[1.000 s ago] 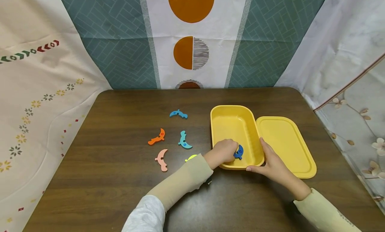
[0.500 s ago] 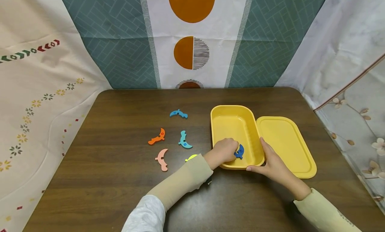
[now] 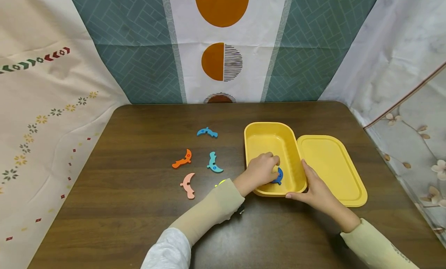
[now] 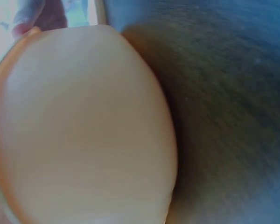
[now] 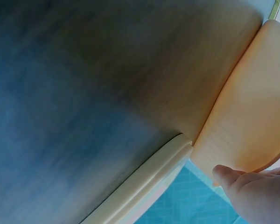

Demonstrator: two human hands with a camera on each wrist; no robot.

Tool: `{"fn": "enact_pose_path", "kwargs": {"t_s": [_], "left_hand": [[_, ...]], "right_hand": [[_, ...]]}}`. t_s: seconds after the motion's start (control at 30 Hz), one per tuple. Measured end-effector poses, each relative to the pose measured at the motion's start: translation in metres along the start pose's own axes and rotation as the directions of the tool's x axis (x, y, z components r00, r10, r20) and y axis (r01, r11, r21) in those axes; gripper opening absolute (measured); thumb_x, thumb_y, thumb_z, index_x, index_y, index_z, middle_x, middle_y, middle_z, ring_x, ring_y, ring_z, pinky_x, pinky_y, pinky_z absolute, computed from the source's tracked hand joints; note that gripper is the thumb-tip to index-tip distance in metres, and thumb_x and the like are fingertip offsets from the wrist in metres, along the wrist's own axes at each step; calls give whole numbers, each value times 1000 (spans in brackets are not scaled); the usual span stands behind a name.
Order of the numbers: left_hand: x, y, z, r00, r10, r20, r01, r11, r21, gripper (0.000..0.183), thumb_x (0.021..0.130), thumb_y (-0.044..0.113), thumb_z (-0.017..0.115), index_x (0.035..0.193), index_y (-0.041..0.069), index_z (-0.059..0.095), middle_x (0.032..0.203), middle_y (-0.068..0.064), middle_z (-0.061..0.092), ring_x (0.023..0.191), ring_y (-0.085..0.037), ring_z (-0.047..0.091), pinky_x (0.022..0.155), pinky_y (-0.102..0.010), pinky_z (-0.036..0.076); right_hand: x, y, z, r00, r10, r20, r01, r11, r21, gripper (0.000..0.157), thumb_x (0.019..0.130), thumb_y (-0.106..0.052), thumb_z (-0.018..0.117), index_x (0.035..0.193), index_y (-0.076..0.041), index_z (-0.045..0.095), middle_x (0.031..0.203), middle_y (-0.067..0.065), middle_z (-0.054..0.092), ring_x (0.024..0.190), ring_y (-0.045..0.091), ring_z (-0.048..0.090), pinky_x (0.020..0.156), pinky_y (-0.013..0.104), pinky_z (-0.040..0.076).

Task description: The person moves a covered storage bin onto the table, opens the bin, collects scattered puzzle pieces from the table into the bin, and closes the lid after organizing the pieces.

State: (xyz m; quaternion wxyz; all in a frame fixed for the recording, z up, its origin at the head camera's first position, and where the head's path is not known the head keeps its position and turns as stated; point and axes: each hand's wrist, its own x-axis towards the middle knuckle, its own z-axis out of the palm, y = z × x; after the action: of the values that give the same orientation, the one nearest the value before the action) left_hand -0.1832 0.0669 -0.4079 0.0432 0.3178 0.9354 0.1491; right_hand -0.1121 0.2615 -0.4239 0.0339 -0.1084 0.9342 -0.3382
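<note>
My left hand (image 3: 261,170) reaches into a yellow plastic box (image 3: 265,135) near its front left corner. Its thumb and index finger stand apart at a small dark blue crescent-shaped piece (image 3: 279,177) on the box floor. The thumb covers part of that piece, so contact is hard to tell. My right hand (image 3: 315,189) grips the front right corner of the box, its thumb along the front and the other fingers on the right side. In the right wrist view the thumb (image 5: 228,176) presses on the box wall (image 5: 252,112). The left wrist view is mostly box wall (image 4: 84,121).
A yellow lid (image 3: 331,168) lies right of the box. Left of it on the brown table (image 3: 139,222) are similar crescent pieces: blue (image 3: 207,132), orange (image 3: 182,159), teal (image 3: 214,163), pink (image 3: 188,185) and yellow (image 3: 221,182), the last partly under the left sleeve.
My left hand has risen slightly off the dark blue piece, its index finger spreading away from the thumb. The piece stays on the box floor. My right hand and the box have not moved.
</note>
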Motion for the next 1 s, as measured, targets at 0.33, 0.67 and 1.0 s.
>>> {"fn": "enact_pose_path", "kwargs": {"t_s": [0.33,0.67,1.0], "left_hand": [[-9,-8,-18,990,-51,-129,40,995,-89,24,87,26,68,107,14,66,99,-1,63,85,-13,58,70,-22,50],[-19,-21,-33,962,-181,-206,131,963,-235,24,88,24,68,107,9,66,101,-4,63,92,-17,59,74,-25,52],[-27,-46,-34,904,-329,-272,241,919,-311,24,86,20,70,105,7,65,100,-7,63,88,-20,58,71,-28,53]], "right_hand": [[1,2,1,1000,13,11,-13,1000,3,117,70,-34,83,148,11,8,150,33,19,134,51,27,102,63,29],[0,5,3,1000,12,15,-12,1000,7,118,70,-35,83,148,9,6,151,33,18,135,50,26,102,64,28],[0,5,2,1000,8,14,-8,1000,6,119,70,-35,84,149,8,6,151,32,18,135,51,25,102,64,28]]}}
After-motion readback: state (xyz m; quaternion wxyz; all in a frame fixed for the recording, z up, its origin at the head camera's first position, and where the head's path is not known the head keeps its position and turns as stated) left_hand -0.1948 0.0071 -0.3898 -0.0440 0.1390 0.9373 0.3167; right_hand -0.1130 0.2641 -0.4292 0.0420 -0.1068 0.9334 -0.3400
